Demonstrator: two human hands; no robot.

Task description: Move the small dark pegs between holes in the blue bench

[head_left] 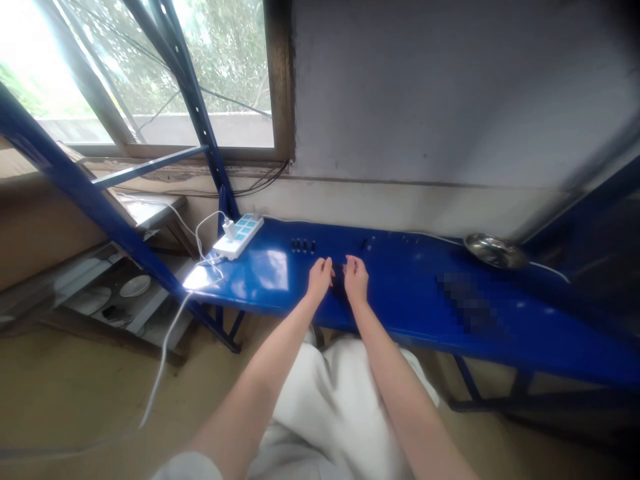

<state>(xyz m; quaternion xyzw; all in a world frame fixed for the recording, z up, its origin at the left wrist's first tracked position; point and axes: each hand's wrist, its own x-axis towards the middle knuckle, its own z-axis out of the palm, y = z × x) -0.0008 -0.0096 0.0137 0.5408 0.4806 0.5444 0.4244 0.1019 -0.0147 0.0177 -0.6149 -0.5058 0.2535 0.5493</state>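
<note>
Over the near middle of the blue table [410, 300], seen from the head camera, the left hand [320, 279] and the right hand [357, 277] face each other, a little apart. The fingers of each are drawn narrow, thumb against fingertips, pinching a small dark piece [339, 265] that bridges the gap between them (it is too small and blurred to make out its shape).

Beyond the left hand, towards the wall, a row of small dark cylinders [305, 247] stands on the table. Farther right is a small dark-and-light group [367, 244], and past that some tiny pieces [410, 239], too small to tell. A shiny metal dish [495, 251] sits near the back edge at the right, with a white cable running beside it. Nearer the front on that side lies a dark patch [470, 303], pixelated beyond recognition.

On the table's left end, a white power strip [241, 236] lies at a slant, with a white plug [229, 229] in it; the plug's cord loops up and over to the left.
</note>
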